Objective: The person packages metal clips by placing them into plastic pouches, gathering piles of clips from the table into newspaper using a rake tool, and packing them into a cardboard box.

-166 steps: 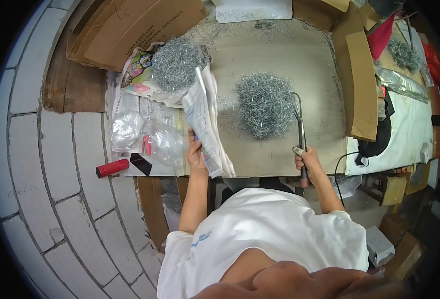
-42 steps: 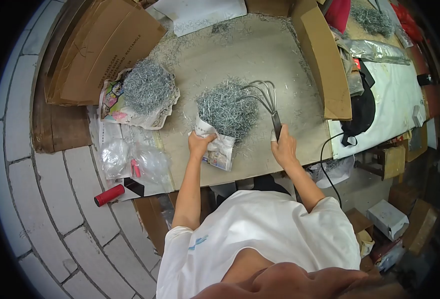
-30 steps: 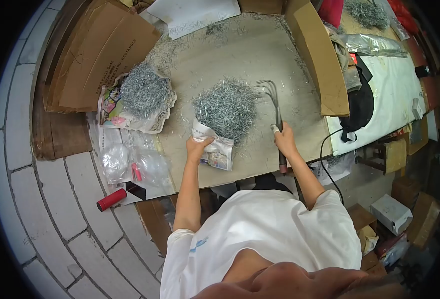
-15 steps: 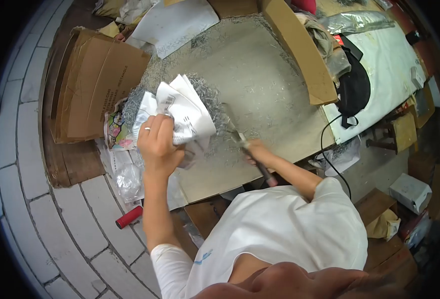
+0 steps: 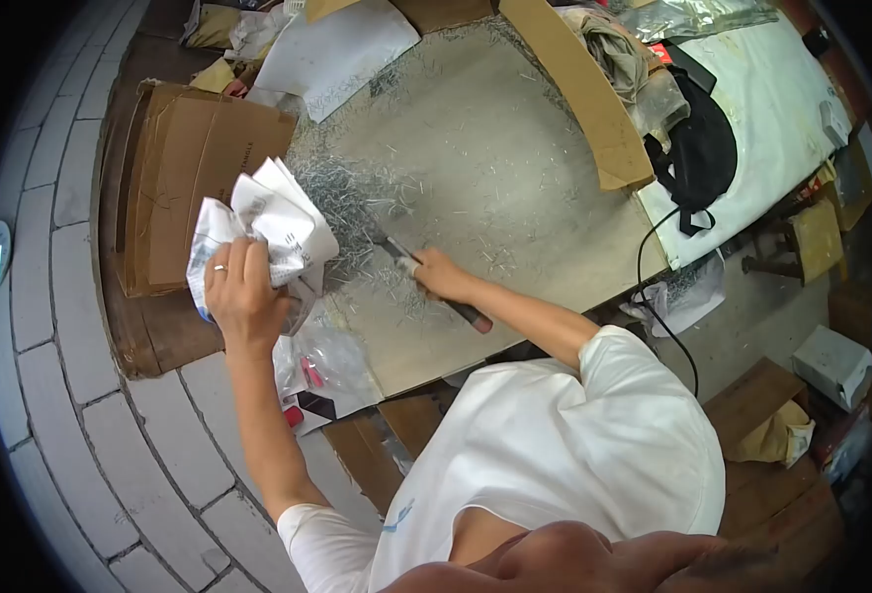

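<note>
As your left hand (image 5: 246, 308) was inspected, its fingers were found clenched on a folded bundle of printed paper (image 5: 276, 225), held raised at the left side of the worktop (image 5: 555, 232). Your right hand (image 5: 443, 274) had its fingers wrapped around the dark handle of a hand rake (image 5: 468, 314); the handle slanted back toward you, and the rake's head reached into the metal wire pieces (image 5: 345, 194). Its tines could not be made out individually.

The wire pieces lay in a tangled mass just beside the paper, partly hidden by it, with loose strays scattered across the worktop. Within the last second, the paper had gone from flat at the near edge of the heap to lifted and farther left, and the rake had crossed over from the heap's right side. Judged from this, the compact mound had been broken up and its bulk brought to the left; how much metal the paper carried could not be determined.

Beyond the left hand stood a brown carton (image 5: 197, 163). Clear plastic bags (image 5: 335, 358) lay at the near left corner, and a cardboard flap (image 5: 594, 117) bordered the right side, with a black bag (image 5: 703, 163) past it.
</note>
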`<act>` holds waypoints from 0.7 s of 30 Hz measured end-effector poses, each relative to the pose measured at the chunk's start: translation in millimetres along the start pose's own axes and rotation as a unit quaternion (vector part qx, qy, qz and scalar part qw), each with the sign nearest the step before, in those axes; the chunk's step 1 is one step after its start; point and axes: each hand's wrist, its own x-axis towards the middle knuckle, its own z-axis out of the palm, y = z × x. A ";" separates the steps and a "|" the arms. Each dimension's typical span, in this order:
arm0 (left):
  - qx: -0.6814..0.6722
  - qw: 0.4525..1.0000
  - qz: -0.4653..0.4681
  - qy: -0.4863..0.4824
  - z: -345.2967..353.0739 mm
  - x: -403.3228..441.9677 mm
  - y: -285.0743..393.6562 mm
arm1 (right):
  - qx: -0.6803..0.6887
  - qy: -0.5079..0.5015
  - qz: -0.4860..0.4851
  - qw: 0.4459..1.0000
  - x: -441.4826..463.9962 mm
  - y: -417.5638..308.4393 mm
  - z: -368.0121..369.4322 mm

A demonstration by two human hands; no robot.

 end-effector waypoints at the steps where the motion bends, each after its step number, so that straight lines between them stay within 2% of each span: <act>1: 0.003 1.000 -0.003 -0.003 6.3 -4.2 -4.2 | 0.021 -0.002 -0.004 1.000 -4.6 -13.5 -0.4; 3: -0.016 0.997 -0.075 0.020 6.9 -15.1 -21.6 | 0.032 0.003 -0.019 0.999 1.2 -0.5 -7.0; 4: -0.014 0.996 -0.061 0.057 6.7 -13.6 -21.5 | 0.011 0.014 -0.002 1.000 10.5 5.5 -16.5; 7: 0.005 0.999 -0.025 0.030 8.7 -8.9 -6.8 | -0.028 0.049 0.004 0.998 15.2 -2.8 -14.0; 9: -0.004 0.999 -0.039 0.037 9.0 -13.4 -18.8 | -0.086 0.073 -0.161 0.980 0.5 -26.3 -12.4; 11: -0.018 0.988 -0.093 0.118 3.7 -18.0 -26.5 | -0.145 0.082 -0.155 0.974 16.3 -24.4 -29.1; 13: 0.014 0.994 -0.057 0.088 -2.0 -10.4 -18.5 | -0.098 0.081 -0.050 0.991 22.9 -46.0 -29.4; 15: -0.005 0.988 -0.063 0.143 1.1 -13.8 -18.1 | -0.095 0.064 -0.069 0.991 25.9 -57.3 -30.1; 17: -0.034 0.981 -0.142 0.125 3.3 -23.9 -27.5 | -0.185 0.134 -0.195 0.954 34.9 -45.7 -39.7; 18: -0.014 0.984 -0.128 0.121 2.7 -23.3 -30.9 | -0.163 0.131 -0.121 0.970 43.2 -49.2 -47.2; 19: -0.012 0.984 -0.132 0.121 0.2 -21.2 -27.9 | -0.166 0.128 -0.120 0.971 33.6 -61.5 -42.2; 21: 0.019 0.987 -0.071 0.145 1.0 -12.1 -23.4 | -0.013 0.074 -0.059 0.995 24.9 -90.2 -41.2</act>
